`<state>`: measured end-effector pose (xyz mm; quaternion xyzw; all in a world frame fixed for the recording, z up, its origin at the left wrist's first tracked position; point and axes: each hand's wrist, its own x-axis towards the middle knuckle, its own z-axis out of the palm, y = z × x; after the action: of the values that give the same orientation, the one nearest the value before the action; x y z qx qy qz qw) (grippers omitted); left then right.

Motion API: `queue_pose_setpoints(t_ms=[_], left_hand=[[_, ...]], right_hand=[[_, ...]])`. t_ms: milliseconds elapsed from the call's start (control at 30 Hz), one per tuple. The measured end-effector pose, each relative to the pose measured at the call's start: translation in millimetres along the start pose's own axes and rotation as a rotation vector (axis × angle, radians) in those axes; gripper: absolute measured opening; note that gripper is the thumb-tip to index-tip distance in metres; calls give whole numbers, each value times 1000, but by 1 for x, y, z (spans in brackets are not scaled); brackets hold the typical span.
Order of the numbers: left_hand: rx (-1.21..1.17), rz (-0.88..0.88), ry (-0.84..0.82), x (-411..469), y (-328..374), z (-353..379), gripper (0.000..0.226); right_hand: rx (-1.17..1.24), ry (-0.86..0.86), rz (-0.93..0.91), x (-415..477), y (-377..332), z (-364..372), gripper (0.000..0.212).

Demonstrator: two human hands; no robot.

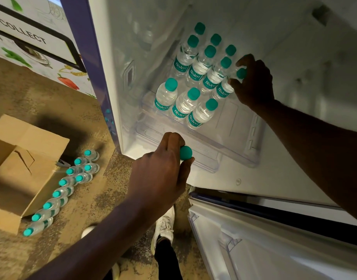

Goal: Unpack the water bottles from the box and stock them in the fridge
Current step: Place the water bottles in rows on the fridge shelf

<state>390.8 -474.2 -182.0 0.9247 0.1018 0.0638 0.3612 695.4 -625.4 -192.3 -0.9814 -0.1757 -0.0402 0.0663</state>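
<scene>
Inside the open fridge (254, 168), several small water bottles with teal caps (185, 102) stand in rows on a clear shelf (240, 126). My right hand (254, 83) grips a bottle (224, 89) at the right end of the middle row, fingers around its neck below the cap. My left hand (163, 170) holds another bottle by its neck in front of the shelf; only that bottle's teal cap (185, 152) shows. On the floor, several more bottles (66, 190) lie in a line beside the open cardboard box (22, 174).
The open fridge door (274, 245) with its shelves sits at lower right. A purple fridge side (88, 57) rises at the left. A printed cabinet (32, 43) stands behind the box. My white shoe (165, 225) rests on the speckled floor.
</scene>
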Motion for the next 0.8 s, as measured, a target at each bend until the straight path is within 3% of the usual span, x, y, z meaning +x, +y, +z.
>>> queue_pose_setpoints(t_ms=[133, 233, 367, 467, 533, 633, 800], left_hand=[[-14, -27, -2, 2, 0, -1, 31], [-27, -36, -2, 3, -2, -5, 31], [-19, -49, -14, 4, -8, -13, 33], [8, -12, -24, -1, -10, -14, 30], [30, 16, -48, -6, -11, -12, 32], [27, 31, -81, -14, -10, -5, 34], [-8, 51, -143, -24, -4, 5, 33]], right_hand=[[118, 191, 291, -31, -22, -5, 56], [496, 377, 450, -72, -42, -7, 44], [1020, 306, 524, -153, -72, -9, 22], [956, 152, 340, -224, -93, -5, 29], [884, -18, 190, -262, -101, 2, 56], [838, -181, 151, -291, -104, 15, 85], [686, -61, 99, -281, -96, 26, 59]])
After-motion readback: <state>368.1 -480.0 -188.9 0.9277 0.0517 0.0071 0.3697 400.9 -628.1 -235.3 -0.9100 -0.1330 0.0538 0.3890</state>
